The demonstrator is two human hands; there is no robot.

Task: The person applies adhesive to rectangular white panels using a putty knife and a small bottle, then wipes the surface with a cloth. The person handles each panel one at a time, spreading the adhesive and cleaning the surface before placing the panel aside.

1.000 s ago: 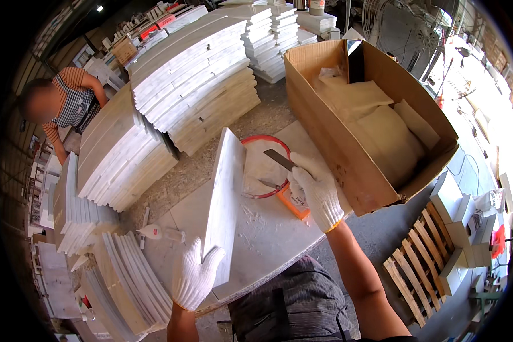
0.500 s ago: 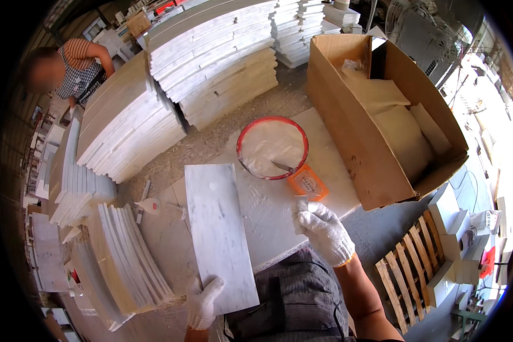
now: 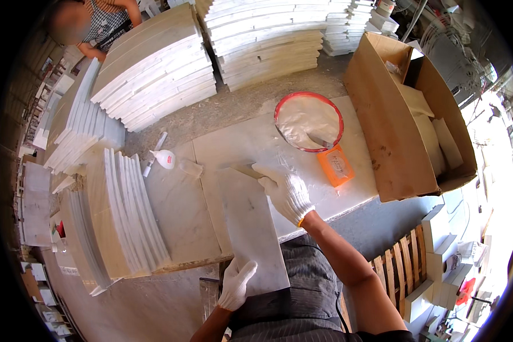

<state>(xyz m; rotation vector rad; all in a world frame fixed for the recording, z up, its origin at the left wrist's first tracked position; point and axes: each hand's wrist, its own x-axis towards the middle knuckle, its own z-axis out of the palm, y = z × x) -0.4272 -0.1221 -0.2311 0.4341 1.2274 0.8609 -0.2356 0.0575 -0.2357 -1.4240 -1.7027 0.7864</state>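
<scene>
Slab [image 3: 253, 242] of pale stone slanted through the lower centre of the frame, its near end past the front edge of the table [image 3: 182, 222]. Your left hand [image 3: 237, 283] held its lower left edge, thumb on top, other fingers hidden. Your right hand [image 3: 285, 192], closed around a putty knife [image 3: 246, 170], had swung from the slab's right side to its far end, which suggested blade work there; whether the blade touched, you couldn't tell. Bare tabletop gave you room leftward; towards the upper right, the orange box [image 3: 336, 166], red-rimmed bucket [image 3: 305, 118] and carton [image 3: 390, 131] limited your reach.
</scene>
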